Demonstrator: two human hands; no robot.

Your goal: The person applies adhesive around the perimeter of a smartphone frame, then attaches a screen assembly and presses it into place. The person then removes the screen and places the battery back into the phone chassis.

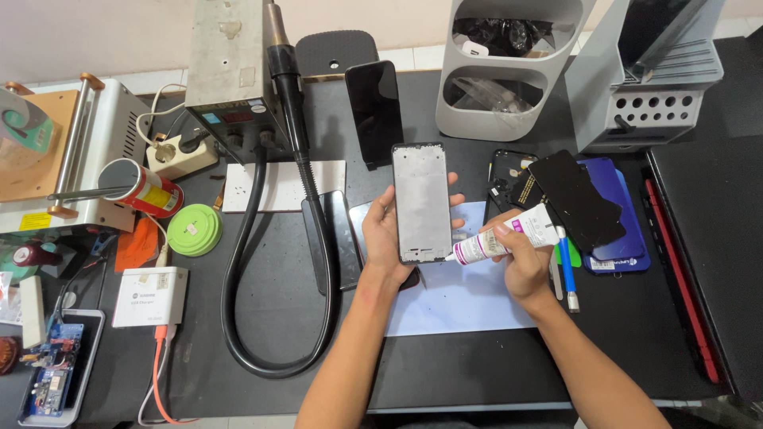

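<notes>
My left hand (384,230) holds a phone frame (421,202) upright, its pale grey inner side facing me. My right hand (520,258) grips a white glue tube (509,237) with a purple label. The tube's nozzle touches the frame's lower right corner. Both hands hover over a pale blue sheet (461,298) on the dark table (556,349).
A hot-air station (230,63) with a black hose (238,278) stands at back left. A dark phone (373,111) leans behind the frame. Black screens (576,199), a blue phone back (620,230) and a blue tool (566,270) lie right. A grey organiser (509,71) stands behind.
</notes>
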